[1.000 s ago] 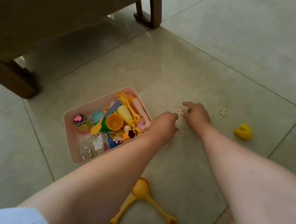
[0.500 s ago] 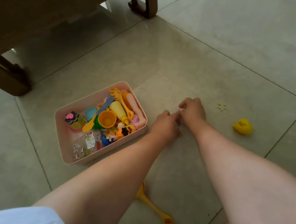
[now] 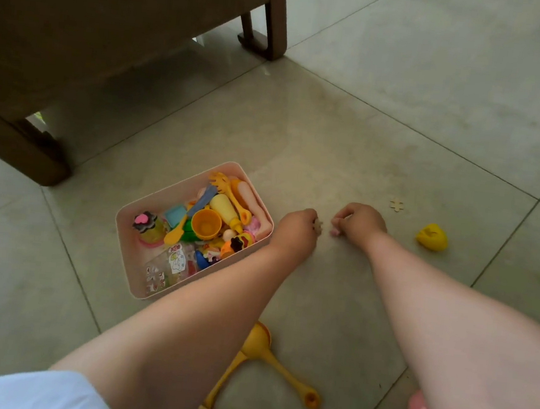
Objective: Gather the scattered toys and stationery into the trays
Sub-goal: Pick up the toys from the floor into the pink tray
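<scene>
The left hand (image 3: pixel 296 228) pinches a beige puzzle piece (image 3: pixel 318 226); the right hand (image 3: pixel 359 224), at its 3 o'clock, is curled shut (contents unclear).

Grey tiled floor (image 3: pixel 405 85), brown wooden furniture (image 3: pixel 80 37)

- The left hand (image 3: pixel 296 230) and right hand (image 3: pixel 359 224), pressed together over one small piece half a second ago, now sit apart with bare floor between them.
- The left hand now pinches a pale puzzle piece (image 3: pixel 318 226) at its fingertips.
- The right hand, fingers out flat a second ago, is now curled, a small pink bit (image 3: pixel 334 232) showing beneath it.
</scene>
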Demonstrator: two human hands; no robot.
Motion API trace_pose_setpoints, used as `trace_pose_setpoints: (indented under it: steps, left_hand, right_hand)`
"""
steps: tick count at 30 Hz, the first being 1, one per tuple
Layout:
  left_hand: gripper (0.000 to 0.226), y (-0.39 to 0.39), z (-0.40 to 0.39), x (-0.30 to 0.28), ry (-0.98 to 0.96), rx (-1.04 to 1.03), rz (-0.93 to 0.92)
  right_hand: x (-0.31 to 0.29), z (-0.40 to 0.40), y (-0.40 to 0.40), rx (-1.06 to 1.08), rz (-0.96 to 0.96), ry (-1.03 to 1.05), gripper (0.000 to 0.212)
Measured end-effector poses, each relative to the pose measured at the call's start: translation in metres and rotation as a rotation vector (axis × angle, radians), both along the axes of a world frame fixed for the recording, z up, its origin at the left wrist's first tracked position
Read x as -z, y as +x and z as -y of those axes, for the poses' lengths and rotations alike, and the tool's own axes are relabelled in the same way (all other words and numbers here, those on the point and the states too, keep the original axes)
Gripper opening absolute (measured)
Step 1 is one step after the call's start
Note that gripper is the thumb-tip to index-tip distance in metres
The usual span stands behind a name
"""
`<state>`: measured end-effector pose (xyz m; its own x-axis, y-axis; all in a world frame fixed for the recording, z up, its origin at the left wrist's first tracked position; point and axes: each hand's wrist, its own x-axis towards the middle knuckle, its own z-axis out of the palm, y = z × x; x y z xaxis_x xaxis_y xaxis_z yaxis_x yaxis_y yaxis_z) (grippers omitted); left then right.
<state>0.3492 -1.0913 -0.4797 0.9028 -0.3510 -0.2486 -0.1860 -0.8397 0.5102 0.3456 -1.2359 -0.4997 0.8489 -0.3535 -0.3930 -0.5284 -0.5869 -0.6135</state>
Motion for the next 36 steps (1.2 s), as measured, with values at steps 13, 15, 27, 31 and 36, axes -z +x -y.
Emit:
trace_pose_setpoints:
  steps: [13, 15, 27, 31, 36]
  left_hand:
    - [0.026, 0.044, -0.13, -0.064, 0.16, -0.599, 0.24]
    - [0.031, 0.043, -0.139, -0.064, 0.236, -0.622, 0.28]
    - [0.053, 0.025, 0.0, -0.034, 0.146, 0.009, 0.379]
    - [0.061, 0.011, 0.061, -0.012, 0.125, 0.192, 0.261]
    - [0.06, 0.009, 0.113, 0.006, 0.102, 0.272, 0.169]
  right_hand:
    - [-0.069, -0.126, 0.043, -0.164, 0.238, 0.302, 0.013]
    - [-0.068, -0.131, 0.042, -0.171, 0.205, 0.219, 0.019]
    - [-0.028, 0.027, -0.013, 0.214, 0.091, -0.492, 0.039]
    - [-0.007, 0.065, -0.041, 0.266, 0.078, -0.52, 0.041]
    - [0.009, 0.084, -0.056, 0.274, 0.032, -0.401, 0.045]
